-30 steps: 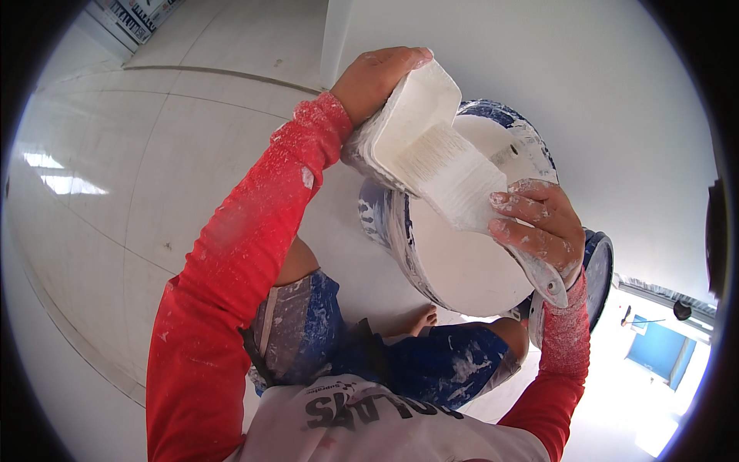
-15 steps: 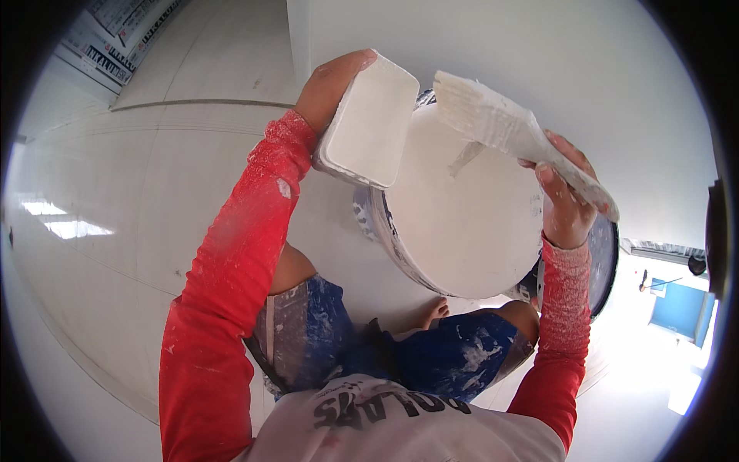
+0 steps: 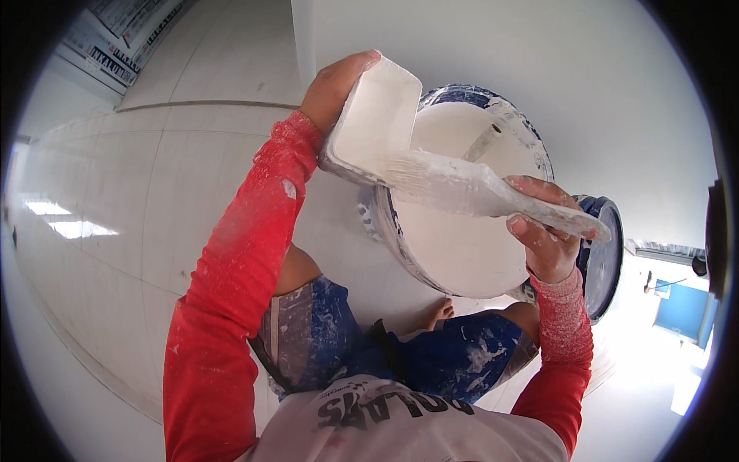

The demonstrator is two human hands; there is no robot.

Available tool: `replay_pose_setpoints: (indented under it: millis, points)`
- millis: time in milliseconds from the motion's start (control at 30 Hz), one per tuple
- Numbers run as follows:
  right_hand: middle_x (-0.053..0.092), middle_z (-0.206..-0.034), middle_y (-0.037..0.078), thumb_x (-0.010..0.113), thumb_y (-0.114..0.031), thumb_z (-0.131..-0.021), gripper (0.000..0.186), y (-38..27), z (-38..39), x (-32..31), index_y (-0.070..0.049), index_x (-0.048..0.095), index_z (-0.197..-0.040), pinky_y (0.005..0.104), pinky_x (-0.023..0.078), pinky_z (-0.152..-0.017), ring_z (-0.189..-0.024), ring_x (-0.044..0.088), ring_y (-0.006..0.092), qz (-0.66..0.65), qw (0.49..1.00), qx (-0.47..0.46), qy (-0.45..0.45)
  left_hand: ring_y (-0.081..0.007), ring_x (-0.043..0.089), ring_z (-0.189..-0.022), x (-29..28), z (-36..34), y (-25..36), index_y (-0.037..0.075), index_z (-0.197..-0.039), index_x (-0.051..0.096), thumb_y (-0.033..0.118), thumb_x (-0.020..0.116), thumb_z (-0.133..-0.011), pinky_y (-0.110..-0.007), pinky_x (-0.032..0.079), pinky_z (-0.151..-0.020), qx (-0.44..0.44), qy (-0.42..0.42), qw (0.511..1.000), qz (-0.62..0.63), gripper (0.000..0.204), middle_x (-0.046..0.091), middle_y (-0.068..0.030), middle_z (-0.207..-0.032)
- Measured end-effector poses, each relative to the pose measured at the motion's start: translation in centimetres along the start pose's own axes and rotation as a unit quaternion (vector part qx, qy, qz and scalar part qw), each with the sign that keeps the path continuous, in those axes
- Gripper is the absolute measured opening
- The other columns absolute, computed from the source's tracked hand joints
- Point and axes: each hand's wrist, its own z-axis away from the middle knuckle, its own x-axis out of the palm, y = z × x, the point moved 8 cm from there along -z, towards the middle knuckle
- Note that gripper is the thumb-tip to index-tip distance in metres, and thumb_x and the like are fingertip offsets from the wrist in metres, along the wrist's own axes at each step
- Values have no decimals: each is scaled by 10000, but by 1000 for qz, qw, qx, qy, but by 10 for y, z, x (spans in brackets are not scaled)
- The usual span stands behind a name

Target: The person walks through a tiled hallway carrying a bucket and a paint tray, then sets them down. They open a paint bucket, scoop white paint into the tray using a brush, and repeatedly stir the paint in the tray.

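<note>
My left hand grips a white rectangular paint container by its far left side, tilted so its whitish inside shows. In my right hand is a wide, paint-coated paintbrush, held by its handle. The bristle tips lie at the container's near right edge; I cannot tell how firmly they touch. Below the brush stands a large round bucket of creamy white paint, its dark blue rim smeared with white. A stick-like tool rests in the paint, partly covered by the brush.
A second dark blue round bucket or lid stands right of the large bucket. A pale wall rises behind. Large light tiles cover the floor to the left, with printed packages at the far left. My bent knees flank the bucket's near side.
The paintbrush has swung left and toward me, from above the bucket to the container's edge. My right hand has moved slightly nearer and left. The left hand keeps its hold, the container tilted more.
</note>
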Motion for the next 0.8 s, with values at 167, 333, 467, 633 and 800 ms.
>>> replay_pose_setpoints:
  millis: [167, 333, 467, 633, 800]
  points:
    - [647, -1035, 156, 678, -102, -808, 373, 4, -1, -41, 62, 576, -1127, 354, 540, -775, -927, 641, 258, -145, 980, 26, 137, -151, 579, -807, 0, 3, 3, 52, -982, 645, 470, 545, -861, -294, 453, -751, -3, -6, 1000, -19, 446, 645, -47, -904]
    - [662, -855, 103, 635, -90, -830, 309, 68, -37, -47, 48, 600, -1104, 278, 545, -635, -698, 651, 161, -1, 980, 179, 85, -165, 585, -796, 0, 1, 2, 46, -997, 644, 458, 543, -866, -294, 457, -745, -12, -26, 999, -32, 444, 650, -55, -899]
    - [666, -799, 78, 674, -108, -822, 243, 144, -46, -8, -5, 653, -1041, 272, 536, -618, -683, 641, 141, 98, 955, 270, -71, -165, 583, -799, 1, -3, 9, 37, -1010, 638, 433, 549, -870, -298, 460, -750, 63, -28, 996, -56, 430, 651, -61, -902]
    - [673, -791, 53, 706, -111, -802, 259, 197, -58, 41, -54, 674, -1052, 263, 519, -674, -691, 617, 115, 259, 940, 172, -142, -150, 577, -816, 0, 1, 5, 43, -1021, 641, 431, 554, -868, -294, 459, -755, 11, -18, 999, -35, 426, 647, -48, -922]
    - [671, -782, 56, 717, -138, -789, 306, 204, -39, 54, -98, 676, -1089, 263, 507, -684, -700, 618, 113, 259, 906, 259, -212, -141, 563, -766, 6, 8, 11, 46, -972, 639, 431, 563, -857, -294, 455, -729, -18, -12, 1000, -7, 410, 635, -32, -878]
